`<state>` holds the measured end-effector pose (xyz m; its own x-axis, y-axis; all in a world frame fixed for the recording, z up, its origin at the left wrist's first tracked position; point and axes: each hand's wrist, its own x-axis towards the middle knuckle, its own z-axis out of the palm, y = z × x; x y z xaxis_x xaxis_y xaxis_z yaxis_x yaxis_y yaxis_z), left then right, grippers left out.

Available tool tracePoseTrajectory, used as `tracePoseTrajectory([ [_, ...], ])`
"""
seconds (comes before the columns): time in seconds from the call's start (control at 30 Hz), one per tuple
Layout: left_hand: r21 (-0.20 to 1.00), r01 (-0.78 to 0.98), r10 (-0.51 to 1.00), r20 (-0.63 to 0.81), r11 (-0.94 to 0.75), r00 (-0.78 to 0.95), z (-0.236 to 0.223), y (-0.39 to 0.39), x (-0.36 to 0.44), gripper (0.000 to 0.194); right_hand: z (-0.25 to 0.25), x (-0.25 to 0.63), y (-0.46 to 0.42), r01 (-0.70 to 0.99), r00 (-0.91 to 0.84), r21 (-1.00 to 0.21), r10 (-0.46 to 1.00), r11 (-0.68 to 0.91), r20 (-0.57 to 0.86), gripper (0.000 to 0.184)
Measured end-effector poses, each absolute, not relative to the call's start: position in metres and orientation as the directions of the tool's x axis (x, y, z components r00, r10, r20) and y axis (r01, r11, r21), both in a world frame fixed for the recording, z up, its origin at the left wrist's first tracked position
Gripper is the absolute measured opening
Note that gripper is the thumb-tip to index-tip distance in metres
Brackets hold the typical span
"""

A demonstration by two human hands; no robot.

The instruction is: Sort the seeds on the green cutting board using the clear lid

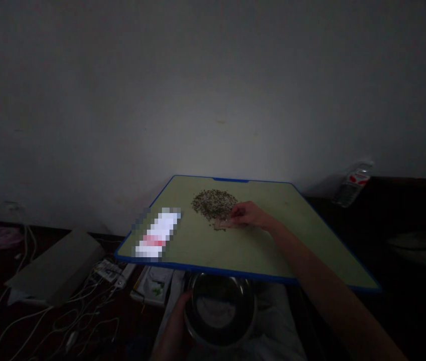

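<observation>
A pile of small dark grains (pixel 214 203) lies on a pale green board with a blue rim (pixel 235 273). My right hand (pixel 245 215) reaches over the board, fingers extended and resting at the near right edge of the pile, touching the grains. My left hand (pixel 173 328) is below the board's front edge, gripping the left rim of a metal bowl (pixel 218 311) that sits under that edge. The bowl's inside is dark, with something pale at its bottom.
A blurred white and red packet (pixel 156 233) lies on the board's left part. A plastic bottle (pixel 351 183) lies at the right by the wall. A grey box (pixel 56 268), white cables (pixel 65 311) and small packets (pixel 152 286) lie on the dark floor at left.
</observation>
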<state>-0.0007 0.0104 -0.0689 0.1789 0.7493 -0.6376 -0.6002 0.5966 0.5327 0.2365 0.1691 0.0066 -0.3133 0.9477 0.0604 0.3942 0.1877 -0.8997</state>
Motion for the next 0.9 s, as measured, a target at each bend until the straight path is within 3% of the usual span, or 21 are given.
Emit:
tracePoseTrajectory([
  [0.9,0.475,-0.612,0.722,-0.647,0.632,0.244,-0.076,0.014,0.000,0.023,0.005,0.240,0.170,0.385,-0.327,-0.912,0.945,0.143,0.010,0.026],
])
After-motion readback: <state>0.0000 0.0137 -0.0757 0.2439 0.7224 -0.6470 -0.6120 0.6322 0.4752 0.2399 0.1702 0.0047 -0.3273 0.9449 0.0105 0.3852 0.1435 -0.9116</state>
